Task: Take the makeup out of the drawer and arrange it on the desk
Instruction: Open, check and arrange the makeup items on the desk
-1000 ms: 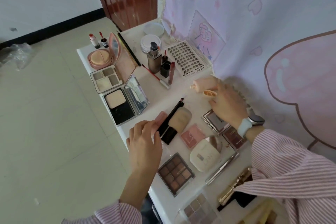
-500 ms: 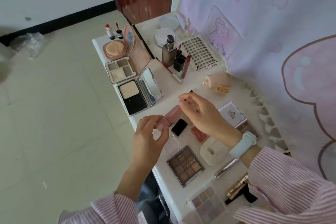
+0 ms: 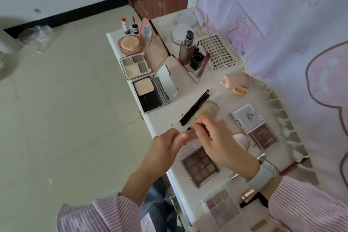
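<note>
Both hands meet over the front middle of the white desk [image 3: 163, 117]. My left hand [image 3: 165, 147] grips one end of a small pink makeup tube [image 3: 191, 134], and my right hand [image 3: 214, 139] pinches its other end. The tube is mostly hidden by my fingers. Just beyond lie a black pencil [image 3: 195, 106] and a thick beige brush [image 3: 211, 108]. A brown eyeshadow palette [image 3: 200, 166] lies under my right wrist. The drawer is not in view.
Open compacts [image 3: 148, 90] and a pink cushion case [image 3: 130, 44] line the desk's left edge. Bottles [image 3: 186, 49], a lash tray [image 3: 218, 51], a peach tube [image 3: 237, 80] and a silver compact [image 3: 247, 117] sit toward the curtain. The tiled floor lies left.
My right hand left the peach tube by the curtain and came to the pink tube held by my left hand. Now both hands grip it together.
</note>
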Motion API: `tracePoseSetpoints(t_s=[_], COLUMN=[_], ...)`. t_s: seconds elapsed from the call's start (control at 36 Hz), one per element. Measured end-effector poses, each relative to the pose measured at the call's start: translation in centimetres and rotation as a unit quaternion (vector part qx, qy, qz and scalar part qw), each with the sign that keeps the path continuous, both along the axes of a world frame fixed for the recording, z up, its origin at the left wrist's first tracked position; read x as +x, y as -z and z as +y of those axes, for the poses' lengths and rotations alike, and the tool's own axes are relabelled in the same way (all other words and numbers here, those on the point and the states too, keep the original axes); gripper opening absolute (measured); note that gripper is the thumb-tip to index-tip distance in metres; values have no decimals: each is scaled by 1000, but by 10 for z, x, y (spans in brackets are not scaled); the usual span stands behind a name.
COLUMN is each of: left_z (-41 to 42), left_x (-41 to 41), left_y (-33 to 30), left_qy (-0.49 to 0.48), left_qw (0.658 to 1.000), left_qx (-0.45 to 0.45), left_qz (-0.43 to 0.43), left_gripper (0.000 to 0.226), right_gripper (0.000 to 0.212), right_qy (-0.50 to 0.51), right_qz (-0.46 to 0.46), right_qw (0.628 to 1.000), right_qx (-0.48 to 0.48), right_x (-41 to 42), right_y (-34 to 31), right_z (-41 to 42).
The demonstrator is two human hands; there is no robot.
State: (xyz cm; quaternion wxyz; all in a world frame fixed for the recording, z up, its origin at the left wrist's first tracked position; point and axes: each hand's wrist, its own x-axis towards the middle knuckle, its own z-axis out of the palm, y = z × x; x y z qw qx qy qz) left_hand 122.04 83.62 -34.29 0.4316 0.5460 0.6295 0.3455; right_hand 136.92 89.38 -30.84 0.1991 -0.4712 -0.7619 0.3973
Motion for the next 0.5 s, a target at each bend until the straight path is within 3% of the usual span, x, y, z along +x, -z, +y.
tracePoseSetpoints(t_s=[0.06, 0.11, 0.22, 0.31, 0.36, 0.39, 0.44, 0.5], left_z=[-3, -4, -6, -7, -6, -5, -6, -7], left_x=[0, -1, -4, -9, -10, -10, -10, -9], left_y=[0, 1, -3, -3, -4, -4, -2, -1], left_qy=[-27, -38, -17, -22, -49, -61, -62, -64], left_qw=[999, 997, 996, 998, 998, 998, 998, 998], left_qx=[-7, 9, 24, 57, 31, 17, 3, 20], left_qz=[-45, -62, -88, -32, -25, -22, 4, 10], left_gripper=[52, 65, 58, 39, 14, 18, 52, 56], right_gripper=[15, 9, 12, 15, 14, 13, 12, 12], right_qy=[-17, -18, 35, 70, 74, 74, 73, 69], right_qz=[37, 68, 68, 83, 90, 92, 83, 70], right_qw=[999, 997, 985, 974, 971, 970, 972, 975], right_qx=[20, -26, -153, -200, -211, -214, -209, -200], right_x=[-1, -1, 0, 1, 2, 2, 1, 0], right_y=[2, 3, 5, 6, 6, 6, 6, 6], right_z=[-2, 1, 7, 8, 6, 6, 8, 10])
